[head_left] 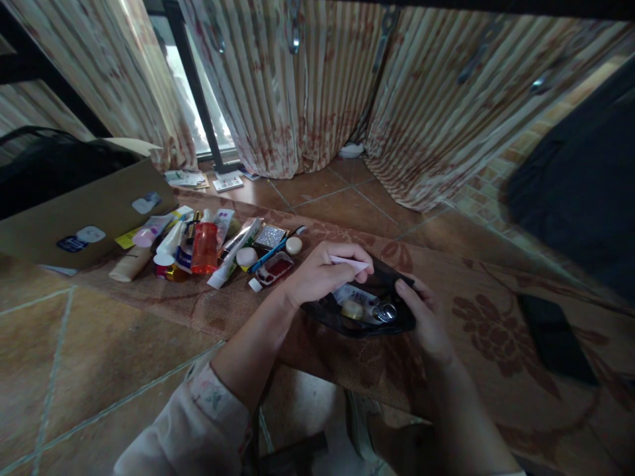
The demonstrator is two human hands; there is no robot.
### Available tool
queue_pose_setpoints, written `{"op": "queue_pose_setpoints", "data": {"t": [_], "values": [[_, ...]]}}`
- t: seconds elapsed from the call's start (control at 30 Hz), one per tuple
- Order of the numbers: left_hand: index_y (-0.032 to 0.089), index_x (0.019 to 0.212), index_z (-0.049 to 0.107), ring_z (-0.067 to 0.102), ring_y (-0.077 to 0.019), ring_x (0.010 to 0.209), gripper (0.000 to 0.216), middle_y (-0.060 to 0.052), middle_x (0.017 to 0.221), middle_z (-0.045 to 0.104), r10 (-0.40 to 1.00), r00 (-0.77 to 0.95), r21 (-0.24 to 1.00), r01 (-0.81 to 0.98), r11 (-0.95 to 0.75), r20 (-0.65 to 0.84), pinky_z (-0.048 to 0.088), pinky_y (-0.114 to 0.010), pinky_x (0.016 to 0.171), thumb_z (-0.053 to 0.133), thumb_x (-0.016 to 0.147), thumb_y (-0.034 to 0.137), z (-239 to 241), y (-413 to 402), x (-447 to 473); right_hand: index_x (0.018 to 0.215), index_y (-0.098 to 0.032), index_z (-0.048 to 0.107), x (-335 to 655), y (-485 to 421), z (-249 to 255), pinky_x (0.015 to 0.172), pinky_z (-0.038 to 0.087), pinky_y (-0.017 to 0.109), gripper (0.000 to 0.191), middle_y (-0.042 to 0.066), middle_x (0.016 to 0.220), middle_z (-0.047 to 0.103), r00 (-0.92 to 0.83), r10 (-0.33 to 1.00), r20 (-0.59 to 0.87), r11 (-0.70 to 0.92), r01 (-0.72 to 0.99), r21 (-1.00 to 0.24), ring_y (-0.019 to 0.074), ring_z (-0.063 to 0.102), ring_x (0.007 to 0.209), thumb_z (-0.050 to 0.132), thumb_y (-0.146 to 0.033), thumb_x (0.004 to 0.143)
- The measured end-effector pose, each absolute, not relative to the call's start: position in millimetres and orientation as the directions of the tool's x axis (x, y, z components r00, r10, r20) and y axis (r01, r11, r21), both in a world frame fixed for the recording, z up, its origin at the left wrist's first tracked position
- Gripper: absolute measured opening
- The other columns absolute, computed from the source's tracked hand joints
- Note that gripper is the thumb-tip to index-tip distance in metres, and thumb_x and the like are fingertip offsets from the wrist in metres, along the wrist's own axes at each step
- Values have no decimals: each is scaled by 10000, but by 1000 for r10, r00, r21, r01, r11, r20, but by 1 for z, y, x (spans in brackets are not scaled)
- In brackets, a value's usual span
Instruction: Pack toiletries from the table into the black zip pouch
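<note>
My left hand (327,268) is closed around a slim, pale pink item (350,262) whose exact kind I cannot make out. It hovers above the opening of a black pouch (342,325). Gripping the pouch's right rim is my right hand (424,307), thumb at the edge. Inside the pouch lie a small jar with a yellowish lid (352,310), a round silver-topped item (385,313) and a clear packet with a printed label (354,295). Left of my left hand are a clear case with dark red contents (275,268) and a blue toothbrush (272,252).
Several toiletries, among them a red-orange bottle (204,248), a white tube (231,261) and a glittery compact (269,236), crowd the left of the brown patterned cloth (476,370). A cardboard box (109,208) stands behind them. A dark phone (558,337) lies at right.
</note>
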State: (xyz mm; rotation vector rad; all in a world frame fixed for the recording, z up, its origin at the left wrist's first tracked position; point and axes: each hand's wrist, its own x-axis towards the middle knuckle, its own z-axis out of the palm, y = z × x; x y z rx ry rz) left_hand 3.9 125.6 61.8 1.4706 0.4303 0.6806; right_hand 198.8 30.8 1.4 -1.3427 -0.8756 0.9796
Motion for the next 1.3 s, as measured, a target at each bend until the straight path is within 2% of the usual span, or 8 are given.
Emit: {"op": "queue_pose_setpoints", "data": {"t": [0.23, 0.4, 0.57, 0.73, 0.97, 1.1, 1.2, 1.3], "values": [[136, 820, 636, 475, -83, 641, 138, 3, 737, 575, 626, 758, 984, -138, -117, 180, 337, -205, 591, 550, 751, 219, 56, 126, 10, 981, -255, 711, 198, 31, 2, 718, 507, 311, 295, 9, 930, 737, 361, 932, -41, -28, -43, -999, 203, 667, 821, 707, -466, 775], [142, 843, 621, 481, -93, 674, 240, -1, 758, 567, 609, 786, 991, -32, -130, 106, 353, -210, 621, 536, 857, 366, 60, 124, 11, 965, -255, 715, 199, 31, 0, 727, 505, 296, 276, 2, 929, 736, 373, 927, -33, -21, -38, -999, 189, 664, 813, 718, -451, 771], [138, 901, 625, 501, -115, 717, 401, -22, 796, 566, 582, 787, 971, -89, -221, 205, 395, -234, 671, 425, 925, 485, 61, 123, 10, 977, -257, 719, 199, 31, 1, 737, 509, 306, 275, 4, 929, 736, 358, 933, -34, -26, -29, -999, 195, 664, 824, 708, -449, 780], [146, 987, 634, 541, -152, 828, 395, -44, 877, 588, 588, 787, 971, -63, -229, 189, 433, -252, 735, 361, 958, 429, 60, 124, 11, 1006, -257, 719, 200, 31, 0, 747, 512, 311, 303, 12, 974, 738, 353, 936, -20, -15, -16, -1000, 202, 667, 850, 709, -454, 776], [159, 1017, 619, 519, -126, 770, 302, -15, 862, 572, 568, 811, 984, -50, -174, 141, 404, -233, 700, 410, 922, 355, 60, 122, 12, 1013, -270, 721, 200, 32, -1, 773, 505, 310, 298, 12, 983, 735, 348, 937, -28, -16, -36, -999, 197, 666, 866, 717, -449, 774], [161, 968, 604, 482, -110, 697, 226, 17, 764, 524, 525, 839, 968, -8, -249, 142, 380, -225, 656, 505, 880, 345, 58, 123, 14, 996, -263, 716, 200, 31, 0, 740, 501, 305, 286, 7, 936, 733, 344, 938, -51, -34, -55, -998, 190, 663, 817, 717, -443, 774], [150, 839, 615, 475, -105, 701, 189, 11, 772, 520, 468, 860, 934, -28, -355, 204, 382, -227, 664, 607, 824, 338, 54, 123, 17, 968, -261, 714, 201, 31, -1, 693, 493, 297, 272, -1, 895, 730, 348, 936, -56, -41, -52, -998, 184, 655, 768, 721, -445, 768], [140, 741, 614, 489, -106, 716, 222, -4, 783, 515, 436, 865, 916, -66, -396, 250, 396, -233, 685, 612, 831, 343, 51, 123, 20, 959, -260, 714, 201, 31, -2, 664, 481, 285, 261, -4, 876, 726, 346, 937, -54, -40, -48, -998, 175, 645, 748, 719, -442, 771]]}}
